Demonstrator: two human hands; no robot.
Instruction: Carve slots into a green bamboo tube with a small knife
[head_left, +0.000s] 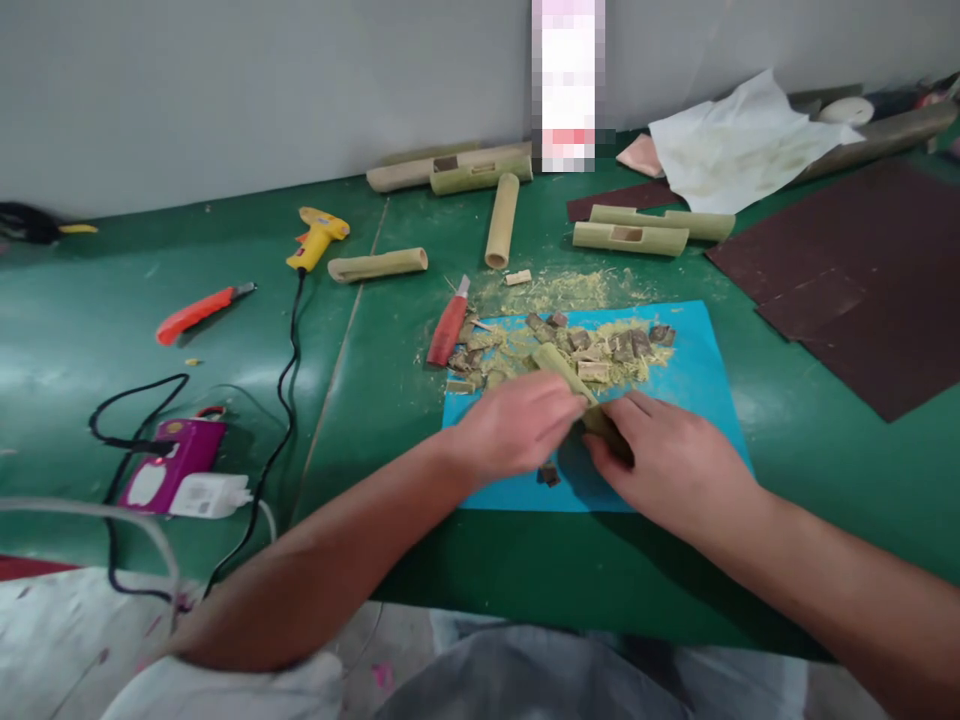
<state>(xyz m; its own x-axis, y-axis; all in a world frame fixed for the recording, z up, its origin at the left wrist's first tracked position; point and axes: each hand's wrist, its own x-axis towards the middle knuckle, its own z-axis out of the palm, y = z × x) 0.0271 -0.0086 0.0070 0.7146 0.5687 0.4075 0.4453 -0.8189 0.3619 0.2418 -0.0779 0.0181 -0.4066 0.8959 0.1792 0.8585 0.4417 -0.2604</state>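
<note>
A short green bamboo tube (562, 365) lies slanted over the blue sheet (697, 350), its near end under my hands. My right hand (671, 455) is wrapped round that near end. My left hand (517, 425) is closed with its fingertips pressed together at the tube's upper side; whatever is between them is hidden. Around the tube are shavings (630, 375) and dark cut chips (577, 340). A red-handled knife (450, 325) rests just left of the pile, blade pointing away.
Several bamboo tubes (630, 238) with cut openings lie toward the back. On the left are a yellow glue gun (319, 240), an orange utility knife (199, 312) and a purple power strip (176, 460) with trailing cables. Brown sheets (862, 290) and white paper (750, 145) lie at the right.
</note>
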